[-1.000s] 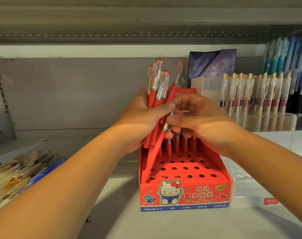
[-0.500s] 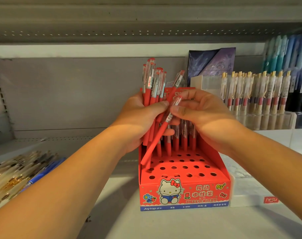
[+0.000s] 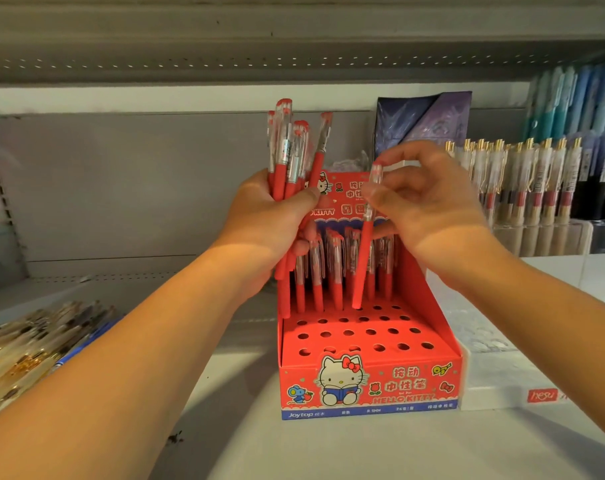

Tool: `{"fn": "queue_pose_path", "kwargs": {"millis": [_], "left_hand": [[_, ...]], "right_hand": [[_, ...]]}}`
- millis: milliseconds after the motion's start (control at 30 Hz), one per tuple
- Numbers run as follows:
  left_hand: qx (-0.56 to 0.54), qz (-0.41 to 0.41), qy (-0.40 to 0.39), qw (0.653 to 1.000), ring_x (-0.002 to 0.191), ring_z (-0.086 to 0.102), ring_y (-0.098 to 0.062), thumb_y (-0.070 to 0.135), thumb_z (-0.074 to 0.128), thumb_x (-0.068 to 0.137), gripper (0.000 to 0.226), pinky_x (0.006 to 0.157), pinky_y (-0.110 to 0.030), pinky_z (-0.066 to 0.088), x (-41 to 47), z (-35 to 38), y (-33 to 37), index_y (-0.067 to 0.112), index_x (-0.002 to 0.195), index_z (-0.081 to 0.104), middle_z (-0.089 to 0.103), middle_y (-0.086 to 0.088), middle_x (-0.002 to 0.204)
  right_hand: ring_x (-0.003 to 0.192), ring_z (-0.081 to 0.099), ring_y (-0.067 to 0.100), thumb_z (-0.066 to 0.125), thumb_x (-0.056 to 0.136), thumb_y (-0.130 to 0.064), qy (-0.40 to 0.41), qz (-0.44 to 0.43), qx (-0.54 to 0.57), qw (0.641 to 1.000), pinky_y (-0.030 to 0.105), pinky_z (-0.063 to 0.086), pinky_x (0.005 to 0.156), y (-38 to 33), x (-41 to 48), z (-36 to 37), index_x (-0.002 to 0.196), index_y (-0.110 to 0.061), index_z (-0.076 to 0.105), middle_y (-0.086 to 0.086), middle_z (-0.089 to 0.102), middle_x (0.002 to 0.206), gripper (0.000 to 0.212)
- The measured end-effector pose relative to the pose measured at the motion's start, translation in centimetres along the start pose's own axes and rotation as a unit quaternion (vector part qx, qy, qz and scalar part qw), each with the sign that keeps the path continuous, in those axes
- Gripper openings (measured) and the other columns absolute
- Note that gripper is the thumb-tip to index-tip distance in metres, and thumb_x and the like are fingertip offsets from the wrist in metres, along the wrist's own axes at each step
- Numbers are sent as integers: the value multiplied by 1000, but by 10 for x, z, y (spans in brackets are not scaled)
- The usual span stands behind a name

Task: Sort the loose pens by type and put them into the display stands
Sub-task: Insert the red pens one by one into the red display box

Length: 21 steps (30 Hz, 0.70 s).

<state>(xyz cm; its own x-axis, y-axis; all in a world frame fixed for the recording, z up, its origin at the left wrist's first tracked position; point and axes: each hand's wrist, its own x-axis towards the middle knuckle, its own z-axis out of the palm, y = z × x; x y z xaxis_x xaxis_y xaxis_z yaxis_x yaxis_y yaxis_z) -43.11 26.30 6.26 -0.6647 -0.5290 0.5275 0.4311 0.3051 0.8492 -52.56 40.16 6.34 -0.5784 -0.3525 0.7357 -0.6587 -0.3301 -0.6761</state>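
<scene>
A red Hello Kitty display stand (image 3: 370,382) with rows of round holes sits on the shelf in front of me. Its back rows hold several upright red pens (image 3: 316,275). My left hand (image 3: 273,220) grips a bundle of several red pens (image 3: 287,150) with clear caps, held above the stand's left side. My right hand (image 3: 425,199) pinches a single red pen (image 3: 365,247) near its clear cap. That pen hangs nearly upright, its tip at a hole in the stand's upper rows.
A pile of loose gold-trimmed and blue pens (image 3: 34,348) lies on the shelf at the left. To the right stands a clear rack of gold-clipped pens (image 3: 522,178), with blue pens (image 3: 578,95) behind. A white box (image 3: 502,375) sits beside the stand. A dark purple package (image 3: 422,123) stands behind.
My right hand has drawn one red pen out of the bundle, turned it from slanted to upright and brought its tip down to the stand. The left hand still holds the bundle.
</scene>
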Motion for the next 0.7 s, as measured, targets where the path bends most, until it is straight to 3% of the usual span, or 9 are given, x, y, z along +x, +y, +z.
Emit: {"fn": "queue_pose_path", "kwargs": {"millis": [67, 167, 433, 700], "left_hand": [[-2, -14, -3, 1000, 39, 42, -16, 8, 58, 91, 6, 38, -20, 31, 0, -1, 1, 12, 88, 60, 66, -8, 64], [0, -30, -11, 999, 33, 38, -13, 8, 54, 90, 7, 35, -18, 27, -3, -2, 4, 7, 90, 61, 54, 0, 47], [-29, -25, -26, 999, 32, 37, -13, 6, 52, 91, 4, 36, -18, 27, -6, -1, 9, 3, 93, 52, 49, 6, 42], [-30, -25, -37, 999, 31, 37, -13, 9, 55, 91, 8, 36, -18, 27, -7, -1, 10, 5, 84, 53, 48, 3, 42]], "right_hand": [[70, 61, 23, 72, 85, -2, -5, -20, -60, 998, 52, 58, 59, 2, -1, 2, 89, -31, 54, -1, 58, 71, 35], [70, 59, 23, 74, 84, -4, -3, -24, -97, 995, 56, 57, 68, 4, 1, 0, 87, -36, 52, 1, 57, 76, 39], [78, 66, 33, 77, 83, -9, -20, -8, -131, 991, 54, 59, 66, 13, 2, -1, 85, -39, 53, 0, 59, 74, 38], [77, 66, 31, 78, 81, -12, -15, -8, -156, 988, 54, 59, 66, 19, 3, -2, 84, -41, 53, -1, 60, 74, 39]]}}
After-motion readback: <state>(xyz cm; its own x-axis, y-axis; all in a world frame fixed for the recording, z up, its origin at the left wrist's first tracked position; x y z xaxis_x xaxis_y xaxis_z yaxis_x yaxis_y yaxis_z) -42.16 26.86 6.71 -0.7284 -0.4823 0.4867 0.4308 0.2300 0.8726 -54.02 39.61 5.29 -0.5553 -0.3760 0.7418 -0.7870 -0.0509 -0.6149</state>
